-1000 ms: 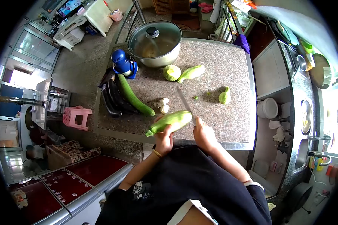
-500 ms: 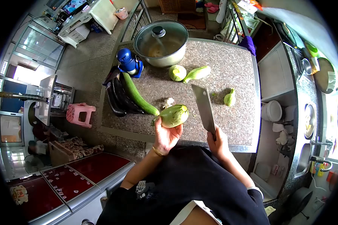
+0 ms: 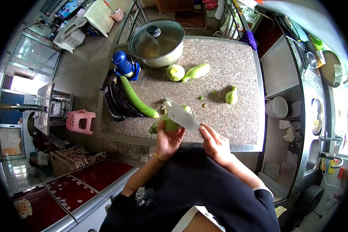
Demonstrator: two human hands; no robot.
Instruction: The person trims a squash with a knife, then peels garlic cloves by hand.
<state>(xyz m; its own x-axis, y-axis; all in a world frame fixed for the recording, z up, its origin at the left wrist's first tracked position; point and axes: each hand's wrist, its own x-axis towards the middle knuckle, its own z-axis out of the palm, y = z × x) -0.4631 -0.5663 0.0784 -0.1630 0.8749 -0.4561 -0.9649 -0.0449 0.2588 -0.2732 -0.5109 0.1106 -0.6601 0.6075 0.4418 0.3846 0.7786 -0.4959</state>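
My left hand (image 3: 168,142) is wrapped round a pale green squash (image 3: 167,125), holding it up near the table's front edge. In my right hand (image 3: 217,145) is a cleaver (image 3: 180,116), its broad blade slanting up to the left across the squash. The blade covers part of the squash, so I cannot tell whether the edge cuts into it. Close to the squash, on the left, lie a long green cucumber (image 3: 137,98) and several dark eggplants (image 3: 118,98). Two more squashes, one round (image 3: 175,72) and one longer (image 3: 197,72), lie farther back. A small squash piece (image 3: 231,95) sits to the right.
A lidded pot (image 3: 156,46) stands at the back of the granite table (image 3: 236,58), beside a blue bottle (image 3: 123,63). Small scraps (image 3: 204,105) lie right of the blade. A pink stool (image 3: 80,121) is on the left, a counter with a sink (image 3: 313,154) on the right.
The cleaver has swung left from beside the squash to across it. The squash has turned in my left hand, and a small scrap now lies on the table. The view has shifted slightly.
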